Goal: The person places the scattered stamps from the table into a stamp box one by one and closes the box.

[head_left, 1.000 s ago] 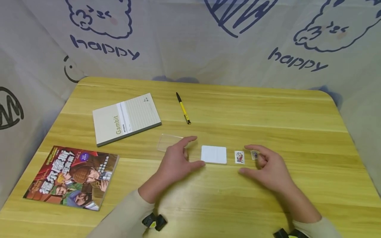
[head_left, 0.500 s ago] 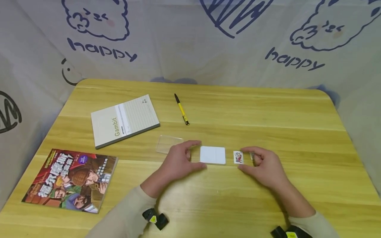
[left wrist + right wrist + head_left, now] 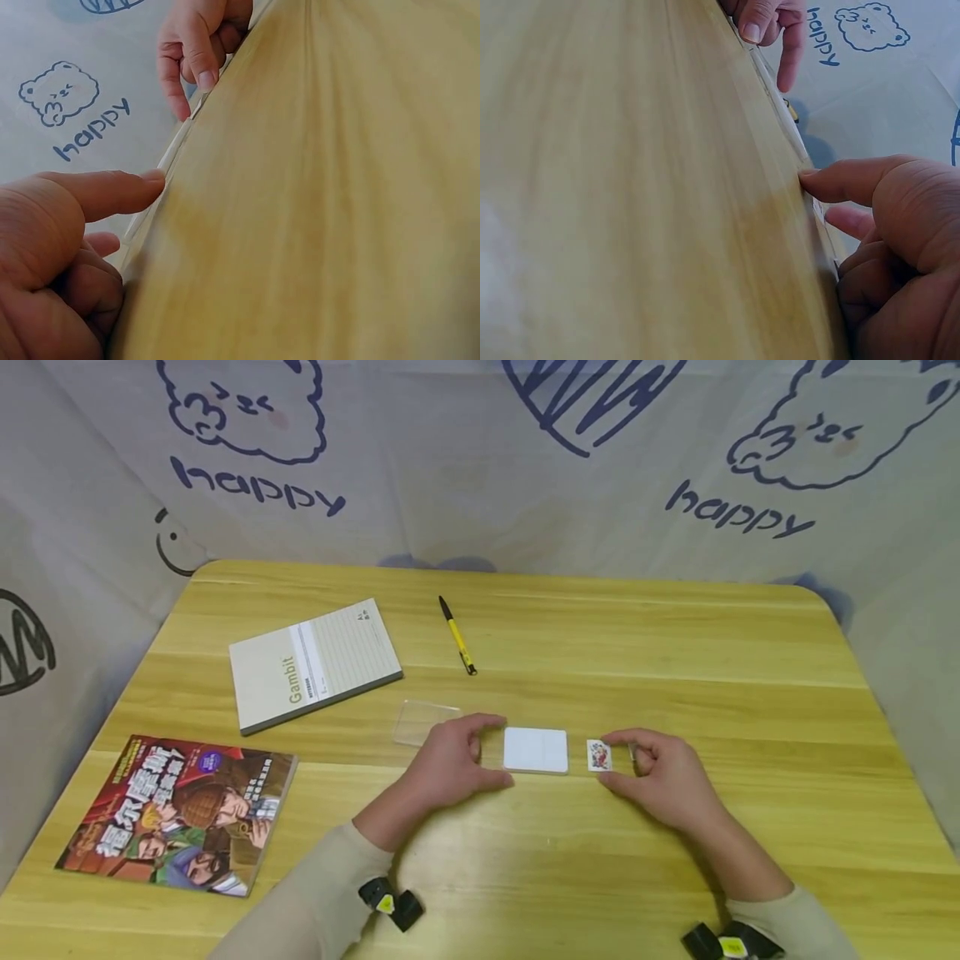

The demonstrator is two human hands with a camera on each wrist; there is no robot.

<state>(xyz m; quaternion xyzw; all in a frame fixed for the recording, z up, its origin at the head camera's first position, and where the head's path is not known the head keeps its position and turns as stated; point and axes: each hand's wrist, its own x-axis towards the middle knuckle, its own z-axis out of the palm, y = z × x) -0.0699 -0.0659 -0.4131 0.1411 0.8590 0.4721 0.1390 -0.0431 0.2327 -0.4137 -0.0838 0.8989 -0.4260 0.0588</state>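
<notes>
A white rectangular stack (image 3: 536,751), apparently of cards, lies flat at mid-table. My left hand (image 3: 453,764) is at its left end, thumb and index finger spread about the two left corners, with a gap between palm and stack. To its right is a small white card with a colourful picture (image 3: 599,756). My right hand (image 3: 671,777) pinches this picture card between index finger and thumb at its far and near edges. Behind those fingers another small piece (image 3: 632,752) is mostly hidden. In the left wrist view the left thumb (image 3: 124,191) points along the table's surface.
A clear plastic lid-like piece (image 3: 420,724) lies left of the stack, partly behind the left hand. Farther back are a Gambit notebook (image 3: 315,667) and a yellow and black pen (image 3: 457,637). A red comic-style book (image 3: 180,814) lies at the left.
My right hand has moved left from beside the small picture card onto its edges, fingers closing in. My left hand has come slightly nearer the white stack.
</notes>
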